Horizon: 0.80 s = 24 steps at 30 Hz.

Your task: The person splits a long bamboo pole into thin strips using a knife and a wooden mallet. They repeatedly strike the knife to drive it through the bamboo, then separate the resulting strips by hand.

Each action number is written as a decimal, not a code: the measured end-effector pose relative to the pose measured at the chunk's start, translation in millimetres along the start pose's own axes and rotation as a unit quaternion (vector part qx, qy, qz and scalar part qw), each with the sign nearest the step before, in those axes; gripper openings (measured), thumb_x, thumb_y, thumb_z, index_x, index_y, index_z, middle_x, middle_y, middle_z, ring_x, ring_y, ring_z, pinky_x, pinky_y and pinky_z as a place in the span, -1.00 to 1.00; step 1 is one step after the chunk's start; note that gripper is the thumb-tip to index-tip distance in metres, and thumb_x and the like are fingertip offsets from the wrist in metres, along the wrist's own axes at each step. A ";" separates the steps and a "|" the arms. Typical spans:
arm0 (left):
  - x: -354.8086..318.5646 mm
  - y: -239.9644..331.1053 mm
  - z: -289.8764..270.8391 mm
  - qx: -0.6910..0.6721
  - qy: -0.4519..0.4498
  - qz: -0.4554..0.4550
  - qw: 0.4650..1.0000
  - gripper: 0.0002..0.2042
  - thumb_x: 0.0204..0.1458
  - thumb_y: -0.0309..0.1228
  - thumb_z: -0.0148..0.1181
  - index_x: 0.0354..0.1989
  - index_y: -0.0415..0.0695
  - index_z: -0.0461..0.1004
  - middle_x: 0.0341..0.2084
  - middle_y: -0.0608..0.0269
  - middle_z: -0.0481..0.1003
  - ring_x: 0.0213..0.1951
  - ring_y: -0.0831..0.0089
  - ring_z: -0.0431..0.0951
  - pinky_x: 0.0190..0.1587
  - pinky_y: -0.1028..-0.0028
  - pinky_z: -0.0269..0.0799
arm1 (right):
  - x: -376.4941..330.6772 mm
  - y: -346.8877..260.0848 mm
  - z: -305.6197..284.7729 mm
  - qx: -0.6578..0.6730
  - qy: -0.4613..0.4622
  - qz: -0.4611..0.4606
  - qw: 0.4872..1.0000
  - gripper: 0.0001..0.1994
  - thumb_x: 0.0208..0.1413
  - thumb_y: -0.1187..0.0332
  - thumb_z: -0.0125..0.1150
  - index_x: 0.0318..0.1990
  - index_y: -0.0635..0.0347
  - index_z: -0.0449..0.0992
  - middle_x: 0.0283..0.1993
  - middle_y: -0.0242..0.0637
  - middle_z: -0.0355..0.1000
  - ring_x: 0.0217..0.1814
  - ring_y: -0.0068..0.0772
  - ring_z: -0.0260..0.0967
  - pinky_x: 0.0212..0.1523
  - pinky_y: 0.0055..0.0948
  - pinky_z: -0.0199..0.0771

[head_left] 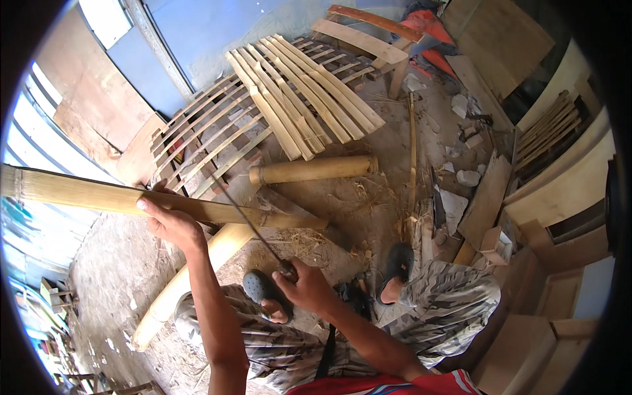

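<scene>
My left hand (172,225) is closed around a long split bamboo piece (79,191), which runs from the left edge to the middle. In my right hand (308,287) is the dark handle of a long-bladed knife (245,216). Its thin blade points up and left and crosses over the bamboo piece, right of my left hand; whether it touches cannot be told. Below, a thick round bamboo pole (168,299) slants across the floor, its upper end passing under the held piece.
Beyond lie a short bamboo log (316,170) and several split bamboo strips (306,92) on a slatted bamboo rack (197,141). A plank bench (362,41) stands behind. Broken boards and rubble (454,210) line the right, near wooden furniture (553,296). My clog-shod feet flank bamboo shavings.
</scene>
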<state>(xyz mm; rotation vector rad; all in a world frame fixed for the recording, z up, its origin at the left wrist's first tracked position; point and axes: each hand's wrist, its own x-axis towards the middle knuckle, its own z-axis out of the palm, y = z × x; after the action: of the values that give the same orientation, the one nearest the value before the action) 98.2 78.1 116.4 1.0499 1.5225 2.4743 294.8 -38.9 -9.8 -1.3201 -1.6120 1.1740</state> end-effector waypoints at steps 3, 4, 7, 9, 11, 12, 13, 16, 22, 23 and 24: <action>0.6 2.8 -4.0 0.011 0.004 0.047 0.999 -0.45 0.29 0.10 -0.14 -0.37 -0.24 0.40 -0.61 0.26 0.38 -0.56 0.52 0.38 -0.46 0.52 0.32 | 1.5 -22.2 2.4 -0.046 -0.016 -0.045 0.998 -0.73 0.15 0.15 0.21 -0.27 0.18 0.39 -0.55 -0.13 0.46 -0.48 0.05 0.50 -0.46 -0.12 0.45; 1.2 -0.5 -7.9 0.009 0.014 0.065 0.998 -0.46 0.29 0.08 -0.14 -0.42 -0.23 0.38 -0.62 0.26 0.38 -0.56 0.53 0.37 -0.46 0.52 0.31 | 1.5 -18.5 5.4 -0.047 -0.008 -0.041 0.998 -0.72 0.15 0.15 0.19 -0.27 0.19 0.39 -0.56 -0.11 0.46 -0.49 0.06 0.50 -0.47 -0.10 0.46; -4.9 -4.1 -12.6 0.033 0.037 0.055 0.997 -0.49 0.30 0.05 -0.13 -0.48 -0.19 0.32 -0.62 0.25 0.36 -0.57 0.51 0.34 -0.47 0.50 0.29 | -1.4 6.0 12.1 -0.066 0.016 -0.020 0.997 -0.71 0.15 0.15 0.15 -0.28 0.21 0.38 -0.59 -0.07 0.45 -0.51 0.07 0.49 -0.48 -0.05 0.47; -4.2 -6.6 -13.8 0.073 0.068 0.084 0.991 -0.49 0.30 0.04 -0.12 -0.47 -0.20 0.32 -0.61 0.25 0.36 -0.53 0.50 0.31 -0.43 0.49 0.26 | -1.0 10.5 8.2 -0.086 0.019 -0.001 0.996 -0.73 0.14 0.16 0.16 -0.28 0.21 0.38 -0.59 -0.08 0.44 -0.52 0.07 0.49 -0.48 -0.04 0.47; -3.1 -3.6 -16.1 0.085 0.069 0.073 0.991 -0.50 0.31 0.03 -0.12 -0.45 -0.22 0.35 -0.58 0.26 0.37 -0.50 0.50 0.33 -0.38 0.48 0.29 | 2.1 -2.8 15.9 -0.050 0.013 -0.032 0.998 -0.74 0.12 0.18 0.17 -0.27 0.21 0.38 -0.60 -0.09 0.43 -0.52 0.07 0.48 -0.48 -0.04 0.47; -5.9 -6.7 -21.3 0.096 0.065 0.063 0.991 -0.50 0.31 0.02 -0.11 -0.44 -0.22 0.36 -0.57 0.26 0.37 -0.49 0.50 0.34 -0.36 0.48 0.31 | 0.9 -15.2 20.8 -0.030 0.008 -0.039 0.999 -0.74 0.11 0.19 0.18 -0.27 0.22 0.38 -0.60 -0.09 0.42 -0.52 0.07 0.47 -0.48 -0.03 0.47; -3.5 -9.6 -23.2 0.075 0.080 0.049 0.993 -0.49 0.30 0.03 -0.11 -0.43 -0.23 0.37 -0.56 0.25 0.38 -0.47 0.50 0.36 -0.35 0.48 0.31 | 2.9 -39.5 16.4 -0.029 -0.024 -0.049 0.998 -0.76 0.10 0.23 0.20 -0.27 0.21 0.37 -0.60 -0.10 0.41 -0.51 0.07 0.47 -0.47 -0.04 0.47; -12.7 -0.2 -19.7 0.079 0.057 0.064 0.993 -0.49 0.30 0.03 -0.10 -0.43 -0.23 0.37 -0.56 0.25 0.38 -0.47 0.50 0.36 -0.35 0.47 0.31 | 7.1 -37.0 25.3 -0.059 0.001 -0.072 0.996 -0.74 0.09 0.24 0.21 -0.22 0.24 0.40 -0.51 -0.11 0.50 -0.47 0.03 0.52 -0.44 -0.11 0.52; -9.6 -3.0 -27.0 0.103 0.063 0.069 0.990 -0.49 0.30 0.04 -0.10 -0.48 -0.21 0.35 -0.63 0.27 0.37 -0.54 0.50 0.35 -0.40 0.48 0.32 | -10.0 -19.8 17.3 -0.089 -0.016 -0.006 0.996 -0.74 0.08 0.23 0.21 -0.22 0.21 0.40 -0.52 -0.06 0.49 -0.44 0.09 0.51 -0.43 -0.07 0.49; -0.3 -14.5 -40.0 0.106 0.085 0.094 0.986 -0.48 0.30 0.03 -0.09 -0.49 -0.21 0.34 -0.64 0.27 0.37 -0.55 0.51 0.34 -0.42 0.49 0.32 | -8.7 -38.6 18.1 -0.078 -0.026 -0.021 0.996 -0.74 0.08 0.23 0.21 -0.22 0.21 0.40 -0.52 -0.06 0.49 -0.44 0.09 0.51 -0.43 -0.06 0.49; -1.4 -12.4 -38.2 0.098 0.082 0.091 0.988 -0.48 0.30 0.03 -0.09 -0.50 -0.21 0.34 -0.64 0.27 0.37 -0.55 0.51 0.34 -0.42 0.49 0.31 | -9.2 -51.2 15.7 -0.074 -0.030 -0.025 0.997 -0.74 0.08 0.22 0.21 -0.22 0.21 0.40 -0.52 -0.07 0.48 -0.44 0.09 0.51 -0.42 -0.06 0.49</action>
<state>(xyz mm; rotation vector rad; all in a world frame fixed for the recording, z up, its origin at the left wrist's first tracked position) 73.9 54.4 94.9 1.0824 1.8271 2.6340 266.3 -53.8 33.9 -1.3379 -1.7945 1.0915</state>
